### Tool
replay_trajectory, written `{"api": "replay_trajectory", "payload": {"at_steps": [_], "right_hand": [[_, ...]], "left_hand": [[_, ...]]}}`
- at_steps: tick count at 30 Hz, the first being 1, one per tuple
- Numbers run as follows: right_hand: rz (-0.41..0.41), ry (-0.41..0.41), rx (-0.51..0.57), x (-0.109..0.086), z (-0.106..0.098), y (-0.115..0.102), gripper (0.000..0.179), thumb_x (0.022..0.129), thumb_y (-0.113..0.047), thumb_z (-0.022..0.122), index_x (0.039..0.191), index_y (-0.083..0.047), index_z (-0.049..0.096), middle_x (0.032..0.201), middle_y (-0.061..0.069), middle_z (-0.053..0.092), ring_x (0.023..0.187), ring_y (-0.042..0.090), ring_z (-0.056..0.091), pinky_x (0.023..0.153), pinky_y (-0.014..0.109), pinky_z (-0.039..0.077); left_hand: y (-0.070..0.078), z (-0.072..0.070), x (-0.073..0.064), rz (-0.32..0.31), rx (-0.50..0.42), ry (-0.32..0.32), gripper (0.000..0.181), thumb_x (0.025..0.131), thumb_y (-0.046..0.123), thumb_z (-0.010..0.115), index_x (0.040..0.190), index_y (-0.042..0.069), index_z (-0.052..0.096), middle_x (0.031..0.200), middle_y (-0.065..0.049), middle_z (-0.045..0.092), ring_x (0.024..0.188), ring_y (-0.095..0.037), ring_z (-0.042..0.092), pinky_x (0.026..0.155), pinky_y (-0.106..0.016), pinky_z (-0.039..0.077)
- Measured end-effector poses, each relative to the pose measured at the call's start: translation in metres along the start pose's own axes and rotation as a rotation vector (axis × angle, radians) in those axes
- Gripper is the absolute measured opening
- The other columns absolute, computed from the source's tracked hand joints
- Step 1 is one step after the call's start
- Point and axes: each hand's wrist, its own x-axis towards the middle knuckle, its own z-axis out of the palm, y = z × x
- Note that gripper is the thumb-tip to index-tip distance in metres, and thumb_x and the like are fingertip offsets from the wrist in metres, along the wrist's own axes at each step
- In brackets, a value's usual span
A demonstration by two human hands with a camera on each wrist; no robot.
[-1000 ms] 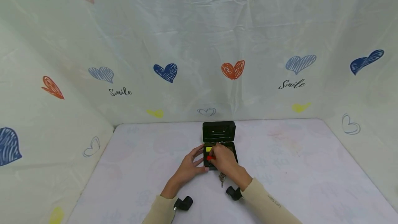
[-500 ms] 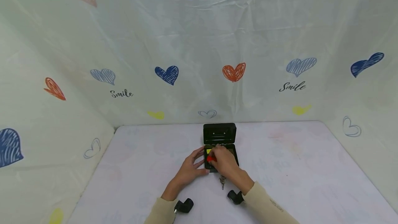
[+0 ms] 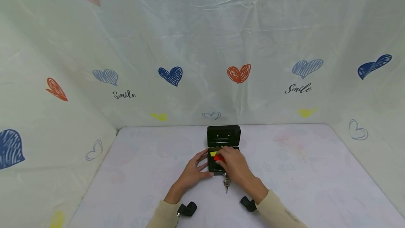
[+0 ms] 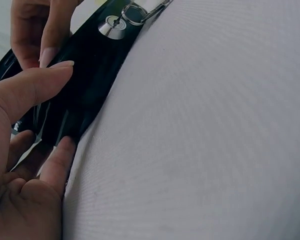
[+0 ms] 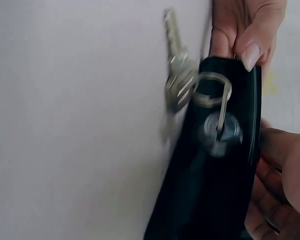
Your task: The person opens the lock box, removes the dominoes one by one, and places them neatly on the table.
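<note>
A small black cash box [image 3: 216, 167] stands on the table with its lid [image 3: 223, 136] raised at the back. My left hand [image 3: 193, 171] grips its near left corner, thumb at the front rim and fingers along the left side. My right hand [image 3: 235, 163] reaches over the open box and pinches a small red thing [image 3: 219, 158], mostly covered by the fingers. Further back inside shows a yellow piece [image 3: 213, 154]. A key sits in the round lock [image 5: 221, 134] on the box's front, and a ring [image 5: 213, 90] with more keys [image 5: 180, 80] hangs from it.
The white-covered table [image 3: 158, 150] spreads around the box. A white curtain [image 3: 202, 45] printed with hearts stands behind it. Black camera mounts [image 3: 187, 209] stick out at both wrists.
My right hand and forearm have shifted to the right, carrying the red thing a little right and back over the box. My left hand keeps its place on the box.
</note>
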Motion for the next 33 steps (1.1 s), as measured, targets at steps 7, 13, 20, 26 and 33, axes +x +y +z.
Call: {"api": "replay_trajectory", "payload": {"at_steps": [7, 13, 20, 26, 33], "right_hand": [[-0.028, 0.037, 0.004, -0.007, -0.009, 0.009, 0.027, 0.076, -0.023, 0.077, 0.1, -0.015, 0.068, 0.09, -0.007, 0.059, 0.08, 0.009, 0.053, 0.077, 0.025, 0.053], [-0.017, 0.057, 0.018, -0.013, -0.014, 0.02, 0.027, 0.074, -0.025, 0.079, 0.098, -0.017, 0.069, 0.085, -0.011, 0.057, 0.076, 0.006, 0.051, 0.068, 0.023, 0.052], [0.042, 0.057, 0.031, -0.022, -0.023, 0.035, 0.026, 0.073, -0.025, 0.079, 0.096, -0.018, 0.07, 0.087, -0.012, 0.059, 0.077, 0.006, 0.054, 0.069, 0.023, 0.052], [0.087, 0.074, 0.039, -0.031, -0.032, 0.049, 0.026, 0.072, -0.02, 0.08, 0.095, -0.018, 0.07, 0.086, -0.011, 0.059, 0.072, 0.009, 0.052, 0.06, 0.021, 0.049], [0.129, 0.071, 0.044, -0.038, -0.042, 0.069, 0.025, 0.072, -0.018, 0.08, 0.094, -0.019, 0.069, 0.085, -0.012, 0.058, 0.074, 0.005, 0.051, 0.06, 0.022, 0.049]], "left_hand": [[0.001, 0.001, 0.0, -0.015, 0.016, 0.006, 0.088, 0.071, 0.008, 0.08, 0.142, 0.029, 0.034, 0.144, -0.005, 0.034, 0.126, -0.029, 0.041, 0.094, -0.029, 0.046], [0.002, 0.0, 0.0, -0.011, 0.024, -0.001, 0.087, 0.072, 0.006, 0.078, 0.143, 0.026, 0.032, 0.144, -0.008, 0.033, 0.127, -0.029, 0.04, 0.096, -0.03, 0.045], [0.018, 0.003, -0.004, -0.038, 0.024, 0.005, 0.086, 0.073, 0.001, 0.076, 0.144, 0.018, 0.031, 0.144, -0.014, 0.033, 0.126, -0.034, 0.041, 0.095, -0.033, 0.045], [0.021, 0.004, -0.007, -0.04, 0.022, 0.011, 0.085, 0.073, 0.001, 0.076, 0.144, 0.017, 0.032, 0.143, -0.015, 0.033, 0.125, -0.035, 0.041, 0.095, -0.034, 0.046], [0.009, 0.003, -0.003, -0.039, 0.022, 0.013, 0.086, 0.073, 0.002, 0.077, 0.144, 0.023, 0.032, 0.144, -0.012, 0.033, 0.126, -0.034, 0.041, 0.094, -0.032, 0.046]]}}
